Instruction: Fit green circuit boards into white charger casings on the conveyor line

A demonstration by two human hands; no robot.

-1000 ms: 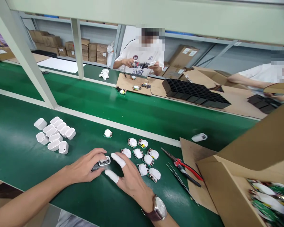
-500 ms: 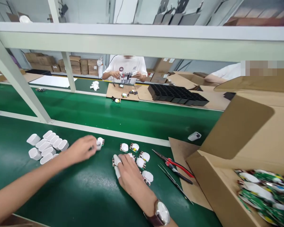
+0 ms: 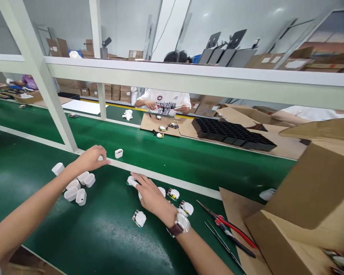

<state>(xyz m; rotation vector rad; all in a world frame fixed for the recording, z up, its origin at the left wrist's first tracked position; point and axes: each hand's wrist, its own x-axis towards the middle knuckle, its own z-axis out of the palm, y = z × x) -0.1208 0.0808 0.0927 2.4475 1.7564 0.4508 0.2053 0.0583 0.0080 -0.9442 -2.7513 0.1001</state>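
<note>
White cases (image 3: 81,197): six visible at left; a lone case (image 3: 119,153) on the far belt (image 3: 189,165)
Circuit boards (image 3: 187,208): at least five, around the right hand
Tools: one pliers (image 3: 224,224), one tweezers (image 3: 222,240), right
Left hand (image 3: 93,158): loosely curled, empty, near the rail (image 3: 166,176)
Right hand (image 3: 151,194): half-spread over a board; grip hidden
Surface, room: dark green bench (image 3: 103,244); co-worker (image 3: 169,100) far
Changed: lone case now on the belt; one board (image 3: 140,218) now lies nearer, apart

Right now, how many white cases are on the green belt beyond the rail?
2: an upright case just past the left hand, and a blurred white case at the right, beside the cardboard box. The box could hide others.
</note>
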